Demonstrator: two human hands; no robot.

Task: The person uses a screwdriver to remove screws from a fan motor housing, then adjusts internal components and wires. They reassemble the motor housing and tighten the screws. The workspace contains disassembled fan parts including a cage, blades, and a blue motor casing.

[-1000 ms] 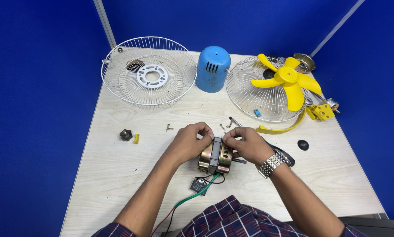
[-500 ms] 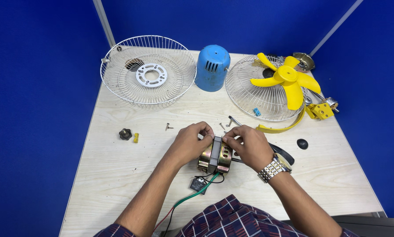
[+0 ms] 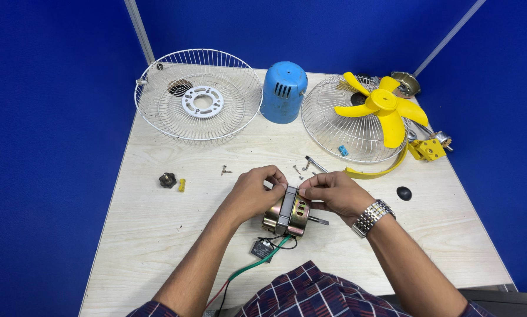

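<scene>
A brass-coloured fan motor (image 3: 288, 215) with a grey middle band lies on the pale wooden table (image 3: 158, 235), its shaft pointing right. My left hand (image 3: 253, 192) pinches its upper edge from the left. My right hand (image 3: 333, 194), with a metal watch on the wrist, grips the same top edge from the right. Green, red and black wires (image 3: 257, 264) run from the motor toward me, past a small black capacitor (image 3: 262, 249).
A white wire fan guard (image 3: 197, 95) lies at the back left, a blue motor cover (image 3: 283, 92) beside it. A second guard (image 3: 350, 123) carries a yellow fan blade (image 3: 383, 105). Loose screws (image 3: 303, 165), a black knob (image 3: 168, 179), a yellow clip (image 3: 182, 185) and a black cap (image 3: 404, 192) lie about.
Both hands stay on the motor with only slight shifts of the fingers along its top edge. The motor has not visibly moved.
</scene>
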